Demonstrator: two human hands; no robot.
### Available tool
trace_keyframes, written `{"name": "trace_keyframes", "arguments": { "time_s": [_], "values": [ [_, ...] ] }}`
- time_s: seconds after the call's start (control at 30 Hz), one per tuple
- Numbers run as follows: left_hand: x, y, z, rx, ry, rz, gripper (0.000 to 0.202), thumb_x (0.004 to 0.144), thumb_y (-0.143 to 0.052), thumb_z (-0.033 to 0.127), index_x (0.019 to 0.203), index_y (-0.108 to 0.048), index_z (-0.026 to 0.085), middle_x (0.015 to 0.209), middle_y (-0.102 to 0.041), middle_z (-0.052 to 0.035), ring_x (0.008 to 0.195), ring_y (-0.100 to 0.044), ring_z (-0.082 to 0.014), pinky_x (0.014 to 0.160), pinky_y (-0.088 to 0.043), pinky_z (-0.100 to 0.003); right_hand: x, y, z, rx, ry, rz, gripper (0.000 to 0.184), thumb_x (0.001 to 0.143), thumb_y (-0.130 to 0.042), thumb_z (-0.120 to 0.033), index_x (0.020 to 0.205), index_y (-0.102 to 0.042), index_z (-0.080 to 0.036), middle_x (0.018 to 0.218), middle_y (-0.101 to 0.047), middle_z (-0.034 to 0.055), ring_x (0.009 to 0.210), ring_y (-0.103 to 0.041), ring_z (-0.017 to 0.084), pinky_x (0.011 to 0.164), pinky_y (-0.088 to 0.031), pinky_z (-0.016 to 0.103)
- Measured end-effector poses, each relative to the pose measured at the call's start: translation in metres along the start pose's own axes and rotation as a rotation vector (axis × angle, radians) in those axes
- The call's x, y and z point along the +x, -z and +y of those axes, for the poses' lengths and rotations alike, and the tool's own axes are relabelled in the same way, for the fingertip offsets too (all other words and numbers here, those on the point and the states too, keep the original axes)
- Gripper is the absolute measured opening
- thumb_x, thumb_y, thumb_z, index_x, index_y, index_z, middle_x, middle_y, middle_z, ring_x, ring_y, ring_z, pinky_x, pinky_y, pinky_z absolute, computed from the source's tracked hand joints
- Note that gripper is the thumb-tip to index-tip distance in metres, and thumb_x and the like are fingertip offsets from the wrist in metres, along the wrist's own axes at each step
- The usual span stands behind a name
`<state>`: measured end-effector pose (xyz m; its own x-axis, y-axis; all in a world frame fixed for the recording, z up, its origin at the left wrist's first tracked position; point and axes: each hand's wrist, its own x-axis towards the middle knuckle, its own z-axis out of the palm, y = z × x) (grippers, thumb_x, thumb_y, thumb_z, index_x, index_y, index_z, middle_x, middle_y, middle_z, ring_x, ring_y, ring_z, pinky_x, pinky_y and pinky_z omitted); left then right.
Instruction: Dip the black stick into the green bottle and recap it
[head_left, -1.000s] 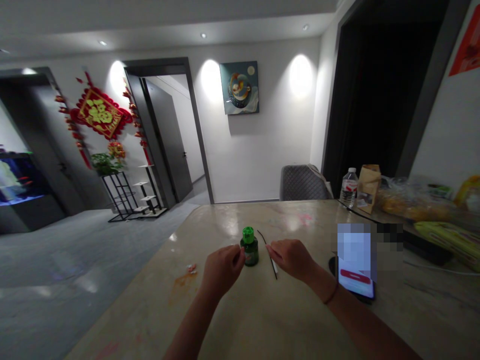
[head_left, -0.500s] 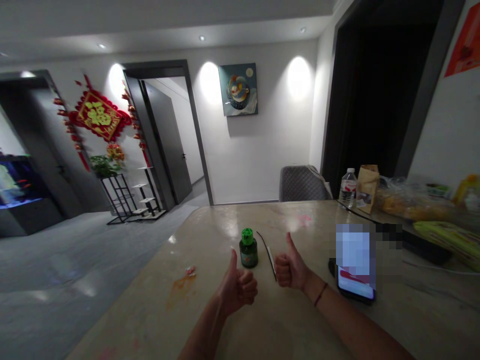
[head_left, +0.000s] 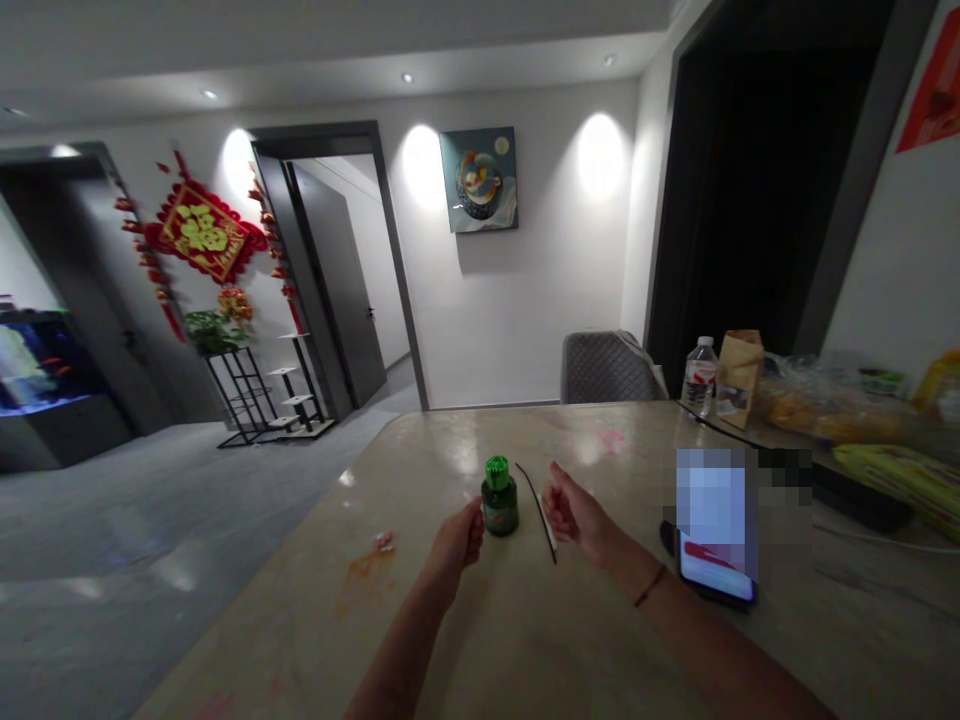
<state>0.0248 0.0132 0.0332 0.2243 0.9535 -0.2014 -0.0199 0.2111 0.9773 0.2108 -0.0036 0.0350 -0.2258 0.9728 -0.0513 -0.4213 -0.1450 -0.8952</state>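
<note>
Near the left edge of the pale, glossy, stone-look table (head_left: pixel 315 620), a small pinkish-white scrap (head_left: pixel 383 541) above an orange smear (head_left: pixel 367 566); next, the left hand (head_left: pixel 459 540), grip curled narrow into a fist, nothing visible inside; just beside that fist, a small dark-green bottle with a bright-green cap (head_left: pixel 501 512), upright, well in from the left and far edges; cannot tell whether touching the fist; then a thin black curved strip (head_left: pixel 533 491), lying slantwise, with a narrow white strip alongside; just right of both, the right hand (head_left: pixel 579 517), grip curled narrow, nothing visible inside; farther right, a black-edged phone with a lit screen (head_left: pixel 716 585), partly pixelated; beyond, toward the far edge, a clear plastic bottle (head_left: pixel 700 378) beside a brown paper bag (head_left: pixel 739 380).
</note>
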Motion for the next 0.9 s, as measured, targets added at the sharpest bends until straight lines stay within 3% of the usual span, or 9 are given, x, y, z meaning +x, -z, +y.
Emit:
{"name": "trace_keyframes", "arguments": {
  "time_s": [0.07, 0.17, 0.23, 0.33, 0.57, 0.7, 0.9],
  "values": [
    [0.007, 0.005, -0.008, 0.100, -0.129, 0.175, 0.046, 0.056, -0.059, 0.060, 0.061, -0.042, 0.017, 0.051, -0.040, 0.0076, 0.043, -0.037, -0.0044, 0.041, -0.025, -0.017, 0.002, -0.003, -0.004, -0.107, 0.103, 0.125, 0.044, 0.064, -0.056, -0.058, 0.056, -0.048, -0.016, 0.045, -0.043, -0.0063, 0.036, -0.037, 0.004, 0.036, -0.031, 0.018],
    [0.018, 0.009, -0.022, 0.094, -0.243, 0.252, 0.057, 0.053, -0.062, 0.059, 0.088, -0.050, 0.016, 0.088, -0.058, -0.0070, 0.075, -0.057, -0.0154, 0.058, -0.043, -0.025, 0.010, -0.007, -0.011, -0.219, 0.221, 0.192, 0.036, 0.062, -0.061, -0.051, 0.065, -0.053, -0.015, 0.057, -0.051, -0.0026, 0.048, -0.048, 0.007, 0.048, -0.042, 0.022],
    [0.022, 0.011, -0.031, 0.062, -0.256, 0.244, 0.073, 0.048, -0.069, 0.056, 0.104, -0.046, 0.014, 0.112, -0.052, -0.0171, 0.097, -0.055, -0.0229, 0.075, -0.045, -0.031, 0.021, -0.009, -0.015, -0.317, 0.275, 0.216, 0.033, 0.062, -0.061, -0.048, 0.067, -0.054, -0.016, 0.062, -0.054, -0.0007, 0.055, -0.052, 0.009, 0.055, -0.043, 0.024],
    [0.026, 0.012, -0.039, 0.035, -0.265, 0.173, 0.087, 0.047, -0.073, 0.050, 0.118, -0.038, 0.015, 0.128, -0.039, -0.0214, 0.114, -0.045, -0.0286, 0.089, -0.040, -0.036, 0.042, -0.016, -0.016, -0.500, 0.361, 0.241, 0.031, 0.061, -0.062, -0.044, 0.073, -0.055, -0.016, 0.071, -0.058, 0.0018, 0.066, -0.055, 0.012, 0.063, -0.045, 0.026],
    [0.030, 0.020, -0.044, -0.079, -0.245, 0.174, 0.067, 0.066, -0.052, 0.060, 0.116, -0.041, 0.017, 0.128, -0.043, -0.0173, 0.117, -0.044, -0.0265, 0.097, -0.033, -0.039, 0.073, -0.033, 0.003, -0.857, 0.376, 0.253, 0.060, 0.056, -0.069, -0.036, 0.107, -0.048, -0.014, 0.098, -0.059, 0.0098, 0.085, -0.056, 0.018, 0.075, -0.044, 0.029],
    [0.031, 0.021, -0.044, -0.112, -0.228, 0.218, 0.065, 0.066, -0.051, 0.060, 0.113, -0.043, 0.016, 0.125, -0.046, -0.0178, 0.112, -0.049, -0.0257, 0.094, -0.036, -0.039, 0.071, -0.035, 0.013, -1.009, 0.353, 0.255, 0.042, 0.057, -0.068, -0.036, 0.092, -0.056, -0.016, 0.084, -0.062, 0.0058, 0.077, -0.056, 0.018, 0.071, -0.042, 0.030],
    [0.031, 0.020, -0.047, -0.129, -0.300, 0.155, 0.073, 0.048, -0.073, 0.043, 0.110, -0.044, 0.015, 0.125, -0.045, -0.0202, 0.115, -0.045, -0.0295, 0.090, -0.040, -0.038, 0.062, -0.035, 0.007, -1.046, 0.407, 0.233, 0.029, 0.059, -0.066, -0.040, 0.075, -0.057, -0.016, 0.070, -0.060, 0.0032, 0.065, -0.051, 0.015, 0.062, -0.039, 0.027]
  ]
}}
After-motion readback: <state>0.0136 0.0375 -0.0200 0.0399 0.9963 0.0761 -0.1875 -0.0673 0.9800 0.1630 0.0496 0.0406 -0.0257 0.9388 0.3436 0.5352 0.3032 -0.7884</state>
